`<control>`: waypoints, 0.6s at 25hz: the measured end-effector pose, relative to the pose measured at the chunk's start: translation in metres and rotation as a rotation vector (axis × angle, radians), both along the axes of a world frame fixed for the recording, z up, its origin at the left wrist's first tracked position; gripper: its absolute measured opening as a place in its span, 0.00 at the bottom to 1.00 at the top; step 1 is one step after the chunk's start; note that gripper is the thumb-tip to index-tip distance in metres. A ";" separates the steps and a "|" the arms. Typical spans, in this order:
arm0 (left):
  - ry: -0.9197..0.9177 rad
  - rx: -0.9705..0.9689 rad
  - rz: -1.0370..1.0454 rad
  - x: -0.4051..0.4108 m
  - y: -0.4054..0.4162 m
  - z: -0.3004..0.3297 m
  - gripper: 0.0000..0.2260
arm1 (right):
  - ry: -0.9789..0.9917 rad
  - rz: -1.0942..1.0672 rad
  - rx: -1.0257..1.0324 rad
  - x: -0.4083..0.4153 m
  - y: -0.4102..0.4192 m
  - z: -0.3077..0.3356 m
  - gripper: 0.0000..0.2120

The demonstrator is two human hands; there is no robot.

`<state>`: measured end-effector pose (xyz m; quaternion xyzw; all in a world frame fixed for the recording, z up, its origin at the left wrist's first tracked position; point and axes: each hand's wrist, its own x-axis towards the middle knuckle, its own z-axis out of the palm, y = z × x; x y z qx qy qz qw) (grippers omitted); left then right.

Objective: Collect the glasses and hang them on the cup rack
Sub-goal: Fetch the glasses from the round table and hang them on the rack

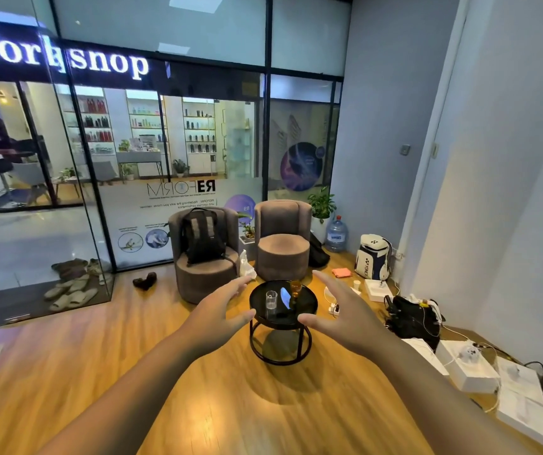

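A clear glass (271,300) stands upright on a small round black side table (306,303) in the middle of the wooden floor. An amber stemmed glass (295,289) stands at the table's far edge. My left hand (221,307) is stretched out left of the table, fingers apart, holding nothing. To the right of the table my right hand (342,310) is also spread and empty. Both hands are apart from the glasses. No cup rack is in view.
Two brown armchairs (282,244) stand behind the table, one with a black backpack (203,236). White boxes (467,369), bags and cables line the right wall. Shoes (73,290) lie by the glass door at left. A water jug (336,234) sits in the corner.
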<state>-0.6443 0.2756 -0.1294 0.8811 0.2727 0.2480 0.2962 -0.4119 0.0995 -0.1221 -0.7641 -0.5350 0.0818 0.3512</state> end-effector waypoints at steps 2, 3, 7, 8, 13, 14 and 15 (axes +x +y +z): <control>0.007 -0.001 -0.003 0.018 0.042 -0.002 0.33 | -0.004 -0.015 -0.005 0.015 0.043 -0.004 0.48; 0.017 -0.005 -0.010 0.027 0.065 -0.001 0.33 | -0.005 -0.026 -0.013 0.022 0.065 -0.004 0.47; 0.041 0.040 -0.054 0.063 0.153 0.016 0.31 | -0.034 -0.066 -0.018 0.050 0.148 0.012 0.46; 0.040 0.061 -0.084 0.073 0.176 0.021 0.31 | -0.041 -0.082 -0.007 0.058 0.168 0.016 0.45; 0.028 0.135 -0.187 0.125 0.259 0.026 0.31 | -0.083 -0.129 0.000 0.086 0.242 0.026 0.43; 0.025 0.141 -0.203 0.133 0.270 0.025 0.31 | -0.096 -0.130 0.004 0.091 0.251 0.028 0.43; 0.020 0.143 -0.213 0.142 0.281 0.025 0.32 | -0.107 -0.137 0.014 0.097 0.261 0.030 0.42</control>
